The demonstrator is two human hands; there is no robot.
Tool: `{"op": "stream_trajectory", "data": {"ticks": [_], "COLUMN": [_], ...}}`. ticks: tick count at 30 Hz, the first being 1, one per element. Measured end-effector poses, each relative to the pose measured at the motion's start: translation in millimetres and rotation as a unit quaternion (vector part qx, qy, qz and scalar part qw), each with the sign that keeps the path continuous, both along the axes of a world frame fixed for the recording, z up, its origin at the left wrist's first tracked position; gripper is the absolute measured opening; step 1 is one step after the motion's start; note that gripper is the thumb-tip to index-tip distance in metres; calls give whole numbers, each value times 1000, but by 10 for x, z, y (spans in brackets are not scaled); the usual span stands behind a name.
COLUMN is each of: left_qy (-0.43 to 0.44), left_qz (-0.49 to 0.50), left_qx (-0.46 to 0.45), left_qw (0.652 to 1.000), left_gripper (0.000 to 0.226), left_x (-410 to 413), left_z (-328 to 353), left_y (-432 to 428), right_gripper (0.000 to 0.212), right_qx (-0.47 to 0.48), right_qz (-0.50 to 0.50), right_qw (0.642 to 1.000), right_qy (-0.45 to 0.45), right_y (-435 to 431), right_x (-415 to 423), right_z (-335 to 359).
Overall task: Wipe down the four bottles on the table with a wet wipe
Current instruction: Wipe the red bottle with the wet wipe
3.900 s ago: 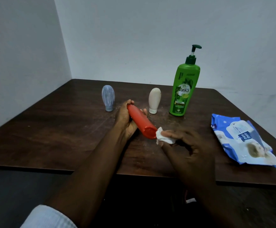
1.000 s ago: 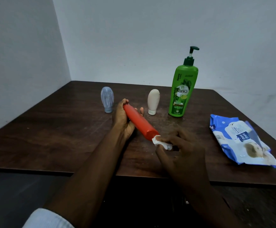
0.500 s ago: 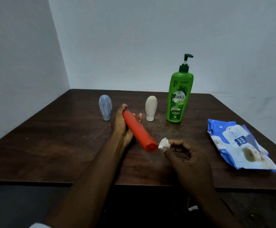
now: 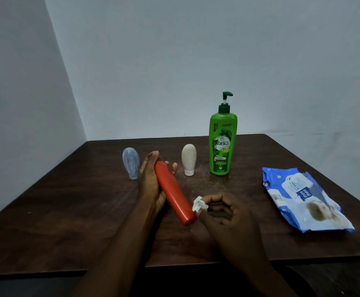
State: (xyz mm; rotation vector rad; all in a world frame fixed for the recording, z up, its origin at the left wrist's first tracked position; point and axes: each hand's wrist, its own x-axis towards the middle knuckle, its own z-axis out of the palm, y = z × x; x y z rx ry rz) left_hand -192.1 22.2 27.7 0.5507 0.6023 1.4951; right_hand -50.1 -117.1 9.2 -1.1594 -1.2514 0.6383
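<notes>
The left hand (image 4: 151, 185) grips the red bottle (image 4: 172, 192) above the desk (image 4: 67, 211), its fingers curled round the far end. The right hand (image 4: 226, 217) pinches a crumpled wet wipe (image 4: 198, 204) beside the bottle's near end. Beyond the fingers stand a clear blue bottle (image 4: 131, 163), a white bottle (image 4: 188, 159) and a green pump bottle (image 4: 222, 140).

— Where does it look from?
— From the person's head, over the near edge of the table (image 4: 67, 211), facing forward and down.
— How near?
— Close. Both forearms run in from the bottom; the left hand (image 4: 151, 185), holding the red bottle (image 4: 172, 194), and the right hand (image 4: 228, 217), pinching the wipe (image 4: 198, 204), sit just below centre.
— How much does it take in?
— A wide angle: the tabletop to its far edge, the green bottle (image 4: 223, 144) right of centre, the pack (image 4: 303, 198) at the right, the wall (image 4: 196, 61) filling the upper half.
— A second view?
— Only this one.
</notes>
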Motion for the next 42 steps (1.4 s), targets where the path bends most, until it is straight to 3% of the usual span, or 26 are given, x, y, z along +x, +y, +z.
{"op": "stream_trajectory", "data": {"ticks": [4,9,11,14,17,21,25,28,32,35,38,39,42], "left_qy": [29,27,24,95,199,271,372,441,442,443,483,494,457], "left_qz": [3,-37,-48,-37,-5,-14,-8,-27,-33,-28,-12,-18,-22], "left_qx": [97,183,195,227,297,336,341,302,265,247,234,222,245], "left_qw": [995,982,979,969,934,902,863,845,856,861,844,841,855], "left_gripper": [24,37,50,79,95,114,103,81,57,48,17,16,43], "left_x": [54,97,110,119,93,-7,-84,-71,-65,-62,-35,-30,-47], "left_z": [50,103,179,289,335,323,299,194,96,68,-24,-30,-2], "left_y": [-51,-97,-115,-142,-204,-323,-438,-539,-586,-552,-504,-525,-546], "right_gripper": [14,14,14,15,16,19,19,16,16,19,23,24,23], "right_qx": [-41,-1,22,59,106,157,162,159,157,236,305,316,328], "right_qz": [38,36,47,46,21,-7,2,22,19,10,8,2,-23], "right_qw": [995,993,994,995,993,987,986,986,978,941,895,888,896], "right_qy": [-77,-110,-93,-70,-49,-27,-31,-42,-136,-243,-326,-335,-299], "right_y": [63,193,272,401,490,547,550,526,482,361,331,339,376], "right_x": [36,-25,-31,-37,-4,71,96,101,100,-30,-179,-199,-136], "right_z": [-17,30,90,241,406,577,638,674,761,756,661,643,643]}}
